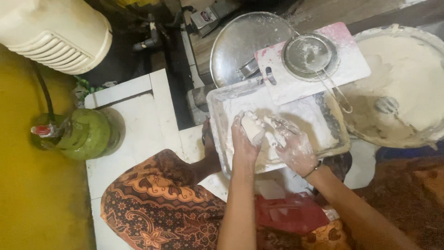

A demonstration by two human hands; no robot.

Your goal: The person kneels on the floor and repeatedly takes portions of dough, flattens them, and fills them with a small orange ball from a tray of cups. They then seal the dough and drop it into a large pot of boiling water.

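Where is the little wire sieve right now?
In the head view, the wire sieve lies on the floury cutting board at upper right, between the round metal lid and the big flour bowl.
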